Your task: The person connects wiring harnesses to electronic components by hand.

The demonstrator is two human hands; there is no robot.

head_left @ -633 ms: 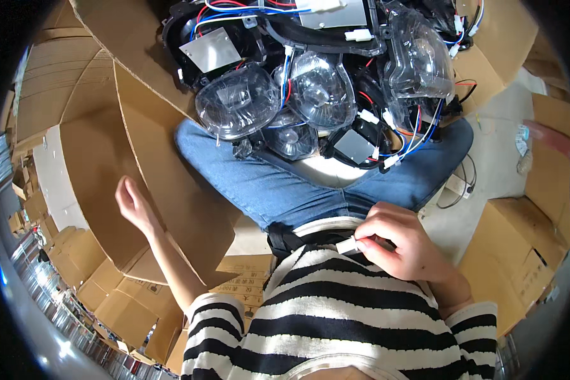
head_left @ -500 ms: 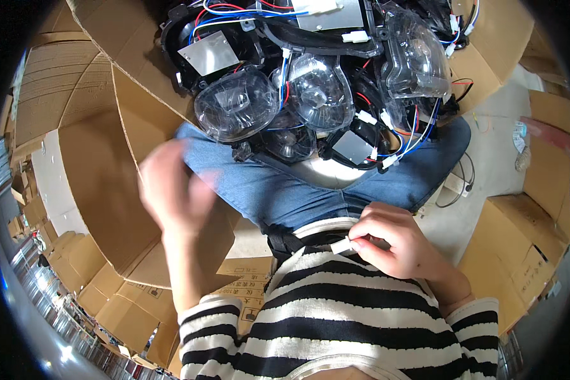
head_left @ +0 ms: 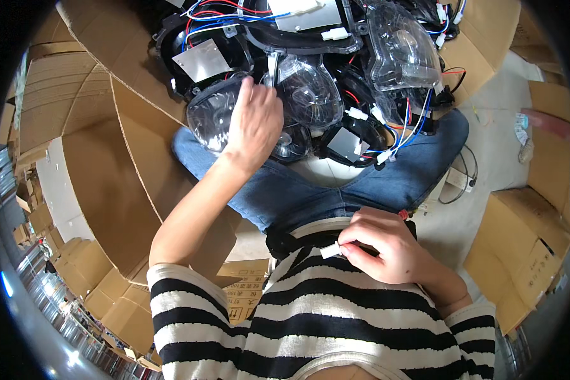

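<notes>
My left hand (head_left: 254, 126) is over the clear-lensed headlamps, back up, with fingers curled downward. It covers part of one rounded headlamp (head_left: 209, 117) and lies beside another (head_left: 307, 88). A thin wire lead (head_left: 273, 66) runs down to its fingertips; what the fingers grip is hidden. Close to my waist, my right hand (head_left: 383, 246) pinches a small white plastic piece (head_left: 330, 251) between thumb and forefinger. Red, blue and white wires (head_left: 415, 130) with white connectors (head_left: 356, 113) hang from the black housings. Flat silver plates (head_left: 202, 60) are on several housings.
A large open cardboard box (head_left: 487, 50) holds the headlamps in front of my crossed legs. Its flaps (head_left: 101, 177) spread on the left. Another carton (head_left: 519, 247) stands at right, near a black cable (head_left: 468, 180) on the floor. More cartons (head_left: 76, 266) are at far left.
My left hand has swung forward and right, from beside my left knee onto the headlamps. My right hand still pinches the white piece, slightly shifted left.
</notes>
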